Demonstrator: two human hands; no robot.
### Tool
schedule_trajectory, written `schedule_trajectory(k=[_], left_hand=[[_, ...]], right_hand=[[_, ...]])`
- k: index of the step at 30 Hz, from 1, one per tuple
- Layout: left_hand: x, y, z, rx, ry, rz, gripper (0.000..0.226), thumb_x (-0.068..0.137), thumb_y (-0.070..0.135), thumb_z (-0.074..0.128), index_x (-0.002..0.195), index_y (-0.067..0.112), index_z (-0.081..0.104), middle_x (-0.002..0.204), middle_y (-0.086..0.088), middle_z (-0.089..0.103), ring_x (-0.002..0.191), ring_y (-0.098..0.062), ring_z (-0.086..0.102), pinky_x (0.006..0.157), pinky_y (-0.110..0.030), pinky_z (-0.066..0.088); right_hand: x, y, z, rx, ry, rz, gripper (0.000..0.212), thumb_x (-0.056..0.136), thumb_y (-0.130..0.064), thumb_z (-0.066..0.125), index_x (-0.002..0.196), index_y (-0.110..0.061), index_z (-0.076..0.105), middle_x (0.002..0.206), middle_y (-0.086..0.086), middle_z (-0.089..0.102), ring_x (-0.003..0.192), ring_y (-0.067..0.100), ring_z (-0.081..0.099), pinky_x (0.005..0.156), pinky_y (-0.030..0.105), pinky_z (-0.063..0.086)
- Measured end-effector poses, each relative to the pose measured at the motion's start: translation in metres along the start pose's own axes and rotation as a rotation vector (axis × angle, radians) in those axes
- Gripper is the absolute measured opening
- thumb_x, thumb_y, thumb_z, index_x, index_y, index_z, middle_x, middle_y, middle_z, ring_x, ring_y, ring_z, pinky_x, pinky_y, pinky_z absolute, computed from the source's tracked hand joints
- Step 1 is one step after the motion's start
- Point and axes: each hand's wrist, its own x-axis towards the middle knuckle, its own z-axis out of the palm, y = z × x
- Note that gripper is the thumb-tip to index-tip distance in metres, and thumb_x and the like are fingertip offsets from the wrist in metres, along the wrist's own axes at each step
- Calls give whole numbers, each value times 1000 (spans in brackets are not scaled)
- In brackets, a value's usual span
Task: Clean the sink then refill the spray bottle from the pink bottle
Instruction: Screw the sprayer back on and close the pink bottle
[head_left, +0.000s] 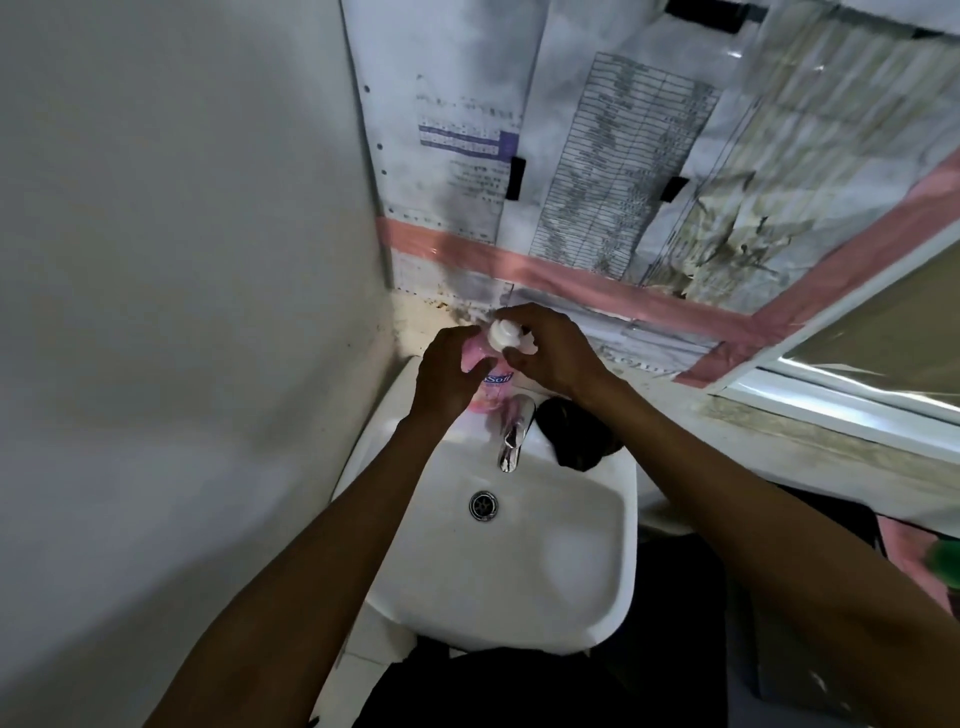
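Observation:
A pink bottle with a blue label stands upright at the back of the white sink, just left of the chrome tap. My left hand grips the bottle's body. My right hand has its fingers curled round the bottle's white pump cap. The sink bowl holds nothing but its metal drain. No spray bottle shows in the head view.
A dark cloth lies on the sink's back right corner. Taped, stained paper sheets cover the wall behind. A plain white wall stands close on the left. A window ledge runs to the right.

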Motion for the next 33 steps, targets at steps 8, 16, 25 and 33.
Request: schedule_trajectory(k=[8, 16, 25, 33], left_hand=[[3, 0, -5, 56, -16, 30, 36, 85, 28, 77, 118, 18, 66, 120, -2, 68, 110, -25, 63, 91, -41, 52], [5, 2, -10, 122, -37, 57, 39, 86, 33, 76, 122, 21, 64, 124, 0, 67, 114, -24, 63, 92, -40, 52], [4, -1, -12, 143, -55, 59, 39, 87, 33, 75, 123, 22, 63, 126, 1, 66, 115, -23, 62, 91, -37, 51], [5, -1, -12, 146, -68, 38, 42, 88, 35, 74, 126, 23, 62, 129, 3, 64, 118, -22, 60, 93, -38, 50]], right_hand=[[17, -11, -10, -156, -155, -61, 54, 83, -3, 69, 135, -12, 63, 138, 8, 64, 129, 31, 59, 105, 37, 45], [23, -17, -14, -243, -207, -55, 52, 84, 0, 65, 134, -15, 64, 141, 7, 62, 134, 27, 55, 104, 23, 38], [21, -16, -16, -208, -167, -43, 47, 82, -5, 72, 128, -13, 68, 134, 6, 68, 129, 28, 60, 101, 29, 44], [24, -25, -6, -289, -278, 15, 52, 86, -2, 63, 136, -14, 61, 140, 9, 62, 130, 31, 57, 103, 43, 48]])
